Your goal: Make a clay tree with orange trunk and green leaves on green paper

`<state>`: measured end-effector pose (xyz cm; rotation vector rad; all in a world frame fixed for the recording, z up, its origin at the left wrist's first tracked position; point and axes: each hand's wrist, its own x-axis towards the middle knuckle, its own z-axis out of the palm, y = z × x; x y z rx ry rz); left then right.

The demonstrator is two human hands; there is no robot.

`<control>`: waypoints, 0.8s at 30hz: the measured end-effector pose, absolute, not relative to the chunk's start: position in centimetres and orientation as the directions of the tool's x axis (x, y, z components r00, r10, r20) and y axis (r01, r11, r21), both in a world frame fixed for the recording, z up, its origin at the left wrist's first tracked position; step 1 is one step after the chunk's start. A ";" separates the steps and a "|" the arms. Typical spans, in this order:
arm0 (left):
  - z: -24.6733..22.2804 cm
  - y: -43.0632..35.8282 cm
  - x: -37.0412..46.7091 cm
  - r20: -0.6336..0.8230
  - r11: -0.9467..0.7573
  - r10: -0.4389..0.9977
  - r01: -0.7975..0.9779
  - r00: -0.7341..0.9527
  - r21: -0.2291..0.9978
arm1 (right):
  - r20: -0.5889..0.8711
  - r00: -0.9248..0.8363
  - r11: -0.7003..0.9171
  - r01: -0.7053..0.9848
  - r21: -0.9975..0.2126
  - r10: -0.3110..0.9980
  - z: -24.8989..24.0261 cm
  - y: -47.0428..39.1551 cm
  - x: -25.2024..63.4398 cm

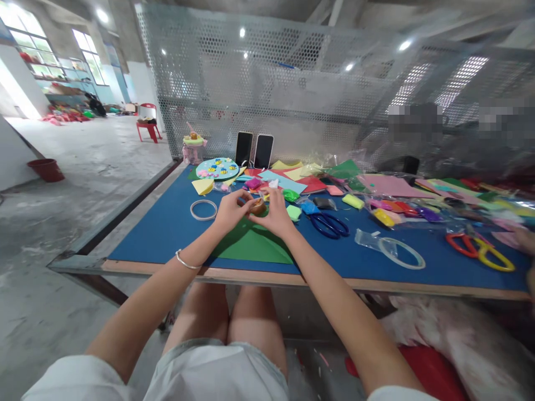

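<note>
Both hands meet above the far part of a green sheet on the blue bench. The left hand and the right hand are partly closed, fingers bent inward, with a small brown lump held between their fingertips; the exact contact of each finger cannot be told. A white ring lies to the left; a pale green block lies just right of the right hand, with blue-handled scissors farther right. At the far left rests a light-blue disc bearing bee figures, and two phones stand upright behind
</note>
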<state>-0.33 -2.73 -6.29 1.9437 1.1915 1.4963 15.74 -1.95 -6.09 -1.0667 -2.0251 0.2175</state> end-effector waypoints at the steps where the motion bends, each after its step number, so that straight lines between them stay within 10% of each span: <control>1: -6.3 -2.7 -0.3 0.579 -0.559 0.812 0.369 0.066 0.742 | 0.587 -0.329 0.638 0.618 -0.459 0.740 -6.1 -1.9 15.8; 24: -6.6 -1.9 -1.8 0.710 -0.721 0.669 0.427 0.222 0.546 | 0.420 -0.475 0.616 0.720 -0.320 0.773 -6.3 -1.3 16.1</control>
